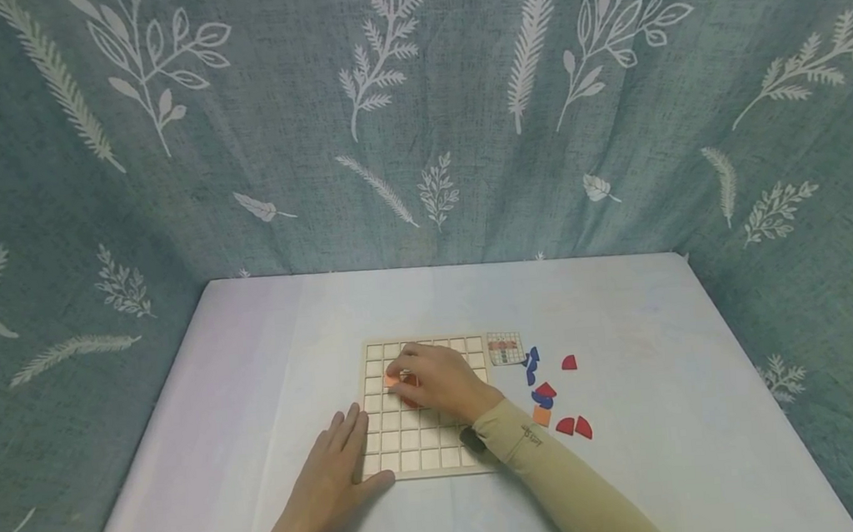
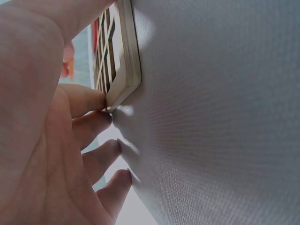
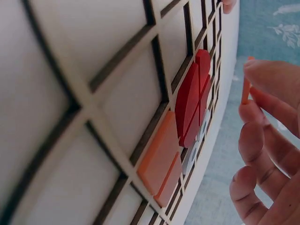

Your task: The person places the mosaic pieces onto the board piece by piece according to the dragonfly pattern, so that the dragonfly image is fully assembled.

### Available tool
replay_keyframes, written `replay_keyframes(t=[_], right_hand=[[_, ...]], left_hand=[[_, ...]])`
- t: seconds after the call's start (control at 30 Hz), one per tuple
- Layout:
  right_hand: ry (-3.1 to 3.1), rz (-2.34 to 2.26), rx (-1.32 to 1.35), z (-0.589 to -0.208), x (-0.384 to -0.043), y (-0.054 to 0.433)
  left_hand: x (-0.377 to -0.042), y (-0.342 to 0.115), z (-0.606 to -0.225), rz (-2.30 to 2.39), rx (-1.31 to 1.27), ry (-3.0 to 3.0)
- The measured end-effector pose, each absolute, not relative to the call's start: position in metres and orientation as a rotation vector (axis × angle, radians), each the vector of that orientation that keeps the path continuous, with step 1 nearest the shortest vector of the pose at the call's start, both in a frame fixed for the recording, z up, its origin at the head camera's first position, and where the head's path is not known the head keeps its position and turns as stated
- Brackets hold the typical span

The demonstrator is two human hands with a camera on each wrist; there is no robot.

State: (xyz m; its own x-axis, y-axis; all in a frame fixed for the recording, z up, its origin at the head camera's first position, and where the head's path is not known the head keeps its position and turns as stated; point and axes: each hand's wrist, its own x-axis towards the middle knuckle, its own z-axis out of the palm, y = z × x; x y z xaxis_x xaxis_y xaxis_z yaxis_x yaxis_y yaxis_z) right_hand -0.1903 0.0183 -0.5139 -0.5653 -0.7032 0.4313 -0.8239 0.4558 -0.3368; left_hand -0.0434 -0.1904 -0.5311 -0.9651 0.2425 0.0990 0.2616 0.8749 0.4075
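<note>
On a white tabletop lies a wooden grid board. The right hand reaches over it, its grip pinching a thin orange tile between thumb and fingers, raised above the board. Red pieces and orange pieces sit in the cells below. The left hand's grip is loose, fingers extended at the board's near-left corner. To the right lie a pattern card, blue pieces and red quarter-circles.
</note>
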Motion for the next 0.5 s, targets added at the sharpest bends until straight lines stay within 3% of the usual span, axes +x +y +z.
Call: replay_keyframes(t=[0.5], right_hand=[[-2.662,0.623,1.269,-0.5120,-0.1888,0.0080]], left_hand=[[-0.0456,-0.1917,-0.5311,-0.670,-0.418,-3.003]])
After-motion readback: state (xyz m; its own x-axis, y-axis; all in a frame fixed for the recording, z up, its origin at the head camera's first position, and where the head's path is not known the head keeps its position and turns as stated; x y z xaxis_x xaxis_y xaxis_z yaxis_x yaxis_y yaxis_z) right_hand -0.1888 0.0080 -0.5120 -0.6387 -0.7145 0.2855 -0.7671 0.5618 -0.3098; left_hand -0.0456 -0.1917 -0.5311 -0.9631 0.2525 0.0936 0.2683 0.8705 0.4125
